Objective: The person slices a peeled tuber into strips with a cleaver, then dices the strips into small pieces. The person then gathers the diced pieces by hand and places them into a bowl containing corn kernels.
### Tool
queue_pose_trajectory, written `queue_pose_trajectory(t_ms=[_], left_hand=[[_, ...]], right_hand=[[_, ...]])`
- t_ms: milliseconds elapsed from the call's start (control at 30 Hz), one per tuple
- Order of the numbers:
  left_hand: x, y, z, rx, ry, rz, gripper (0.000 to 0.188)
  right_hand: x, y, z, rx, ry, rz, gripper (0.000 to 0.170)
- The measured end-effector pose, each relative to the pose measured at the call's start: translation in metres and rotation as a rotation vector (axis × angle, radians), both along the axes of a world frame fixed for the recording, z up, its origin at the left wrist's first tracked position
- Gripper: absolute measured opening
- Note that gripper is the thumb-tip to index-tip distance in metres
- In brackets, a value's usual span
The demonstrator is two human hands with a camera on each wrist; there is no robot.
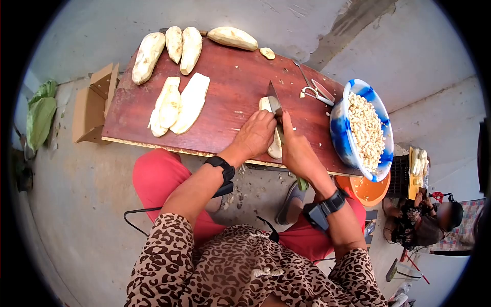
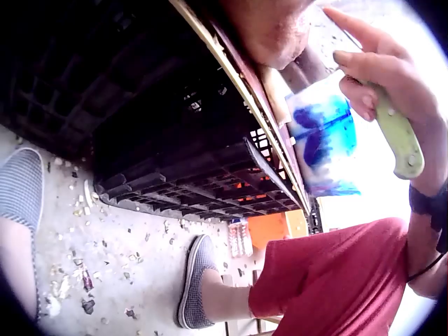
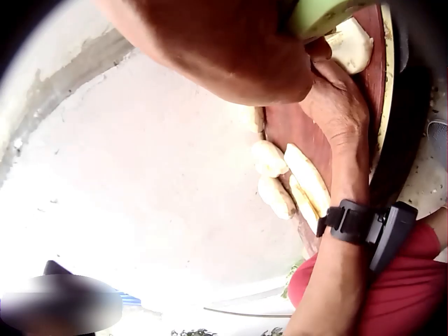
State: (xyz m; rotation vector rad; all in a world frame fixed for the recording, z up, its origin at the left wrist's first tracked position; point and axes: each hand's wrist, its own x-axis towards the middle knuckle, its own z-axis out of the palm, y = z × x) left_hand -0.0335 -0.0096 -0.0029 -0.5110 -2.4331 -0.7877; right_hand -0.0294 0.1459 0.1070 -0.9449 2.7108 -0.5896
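Note:
On the red-brown table my right hand (image 1: 298, 152) grips a knife (image 1: 275, 105) by its green handle (image 2: 399, 136), the blade standing over a pale peeled piece (image 1: 275, 148). The left hand (image 1: 254, 134) rests on that piece beside the blade, its fingertips near the steel. In the right wrist view the piece (image 3: 352, 47) shows beyond the left hand (image 3: 337, 105), while the right hand (image 3: 231, 56) covers the blade. My left hand's palm (image 2: 269, 31) shows only in part in the left wrist view.
Peeled pieces (image 1: 192, 105) lie at the table's left and along its far edge. A blue-and-white basin (image 1: 340, 128) of small diced bits stands at the right, beside a peeler (image 1: 317, 94). Below are an orange basin (image 1: 371, 192) and black crate (image 2: 175, 168). A person (image 1: 424, 225) sits far right.

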Motion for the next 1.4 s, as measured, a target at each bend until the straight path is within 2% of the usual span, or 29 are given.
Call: queue_pose_trajectory(t_ms=[133, 333, 400, 533, 667, 767, 867, 1033, 1167, 1400], left_hand=[[0.001, 0.0, 0.002, -0.031, 0.004, 0.02, 0.019], [0.001, 0.0, 0.002, -0.05, -0.045, 0.011, 0.018], [0.001, -0.001, 0.002, -0.056, -0.046, 0.003, 0.019], [0.01, -0.003, 0.002, -0.038, -0.061, 0.001, 0.032], [0.013, -0.003, 0.002, -0.026, -0.044, -0.001, 0.034], [0.014, -0.002, 0.002, -0.008, -0.085, 0.022, 0.033], [0.013, -0.001, 0.001, -0.024, -0.102, 0.021, 0.03], [0.014, -0.003, 0.006, -0.028, -0.129, -0.001, 0.024], [0.01, -0.003, 0.0, -0.026, -0.054, -0.005, 0.022], [0.011, -0.001, 0.003, 0.04, -0.104, 0.004, 0.023]], right_hand=[[0.034, 0.026, 0.003, 0.075, -0.114, -0.021, 0.086], [0.042, 0.041, -0.039, -0.039, -0.042, -0.021, 0.085], [0.033, 0.042, -0.038, -0.05, -0.04, -0.043, 0.085], [0.029, 0.045, -0.033, -0.08, -0.09, -0.095, 0.085], [0.032, 0.049, -0.027, -0.146, -0.065, -0.081, 0.083], [0.035, 0.042, -0.013, -0.116, -0.06, -0.094, 0.083], [0.029, 0.038, -0.014, -0.133, -0.049, -0.041, 0.083], [0.027, 0.026, -0.013, -0.055, -0.079, -0.068, 0.082], [0.025, 0.014, -0.006, -0.027, -0.094, -0.071, 0.083], [-0.01, -0.008, -0.031, -0.076, 0.052, -0.007, 0.087]])
